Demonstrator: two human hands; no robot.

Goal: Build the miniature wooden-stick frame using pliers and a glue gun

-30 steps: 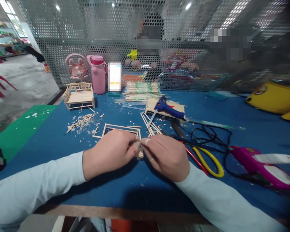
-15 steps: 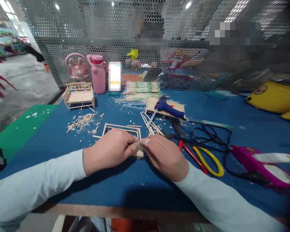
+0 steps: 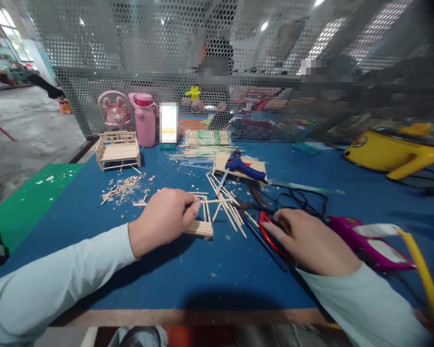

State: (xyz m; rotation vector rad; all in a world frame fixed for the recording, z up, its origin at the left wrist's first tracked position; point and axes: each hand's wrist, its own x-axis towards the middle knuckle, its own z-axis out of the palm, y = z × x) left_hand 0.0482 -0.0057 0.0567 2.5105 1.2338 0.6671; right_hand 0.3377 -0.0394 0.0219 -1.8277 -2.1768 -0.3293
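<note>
In our left hand (image 3: 161, 219), thumb and fingertips close in a pinch on a thin wooden stick (image 3: 220, 201), whose free end points across towards the loose sticks (image 3: 235, 219). Just below lies the small stick frame (image 3: 201, 229) on the blue table (image 3: 130, 289), partly under that same hand. We judge the stick very light and fairly stiff, but slender enough to snap if bent, so a gentle pinch near its middle suits it. The frame looks light too, with joints that may give under twisting; we would take it by the thicker slatted edge rather than a single thin bar. Our right hand (image 3: 316, 243) is over the red-handled tool (image 3: 266, 227), which is likely the heavier, firmer thing, best held around its handles. Its fingers are bent there, but we cannot tell whether they grip it or only touch it. The hand is blurred and covers part of the handles. The left fingers hide the stick's near end, and the left hand covers much of the frame.
</note>
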